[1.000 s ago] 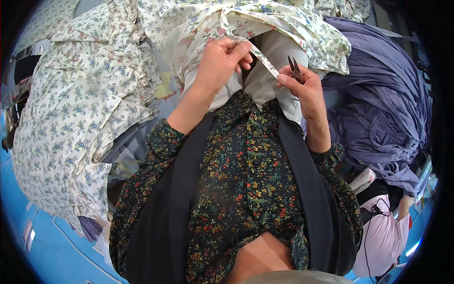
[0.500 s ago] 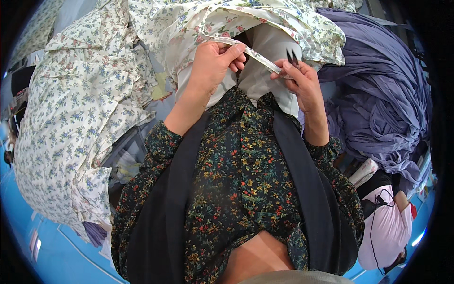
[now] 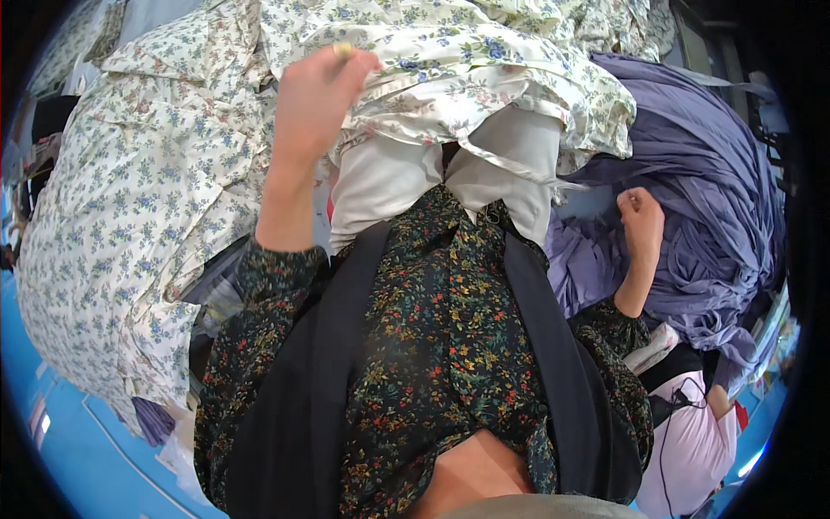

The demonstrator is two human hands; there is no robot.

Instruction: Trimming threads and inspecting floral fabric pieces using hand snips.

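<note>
My left hand is raised over the white floral cloth, blurred, with its fingers curled in. A yellowish spot shows at its fingertips; what they grip, if anything, cannot be made out. The cloth lies across my lap over light trousers. From its near edge a narrow floral strip hangs loose and runs to the right, its end thin and pale. Out to the right, my right hand is closed beside the purple-grey cloth, apart from the strip. Its fingers hide whatever is in them, and no snips blades show.
A large heap of white floral cloth fills the left side. Bunched purple-grey cloth is piled on the right. Behind on the right is a person in pink, with a black cord nearby. Blue floor shows below.
My hands have moved apart: the left up and leftward, the right out to the right. Both have let go of the strip, which now lies over my lap. The dark blades are out of sight.
</note>
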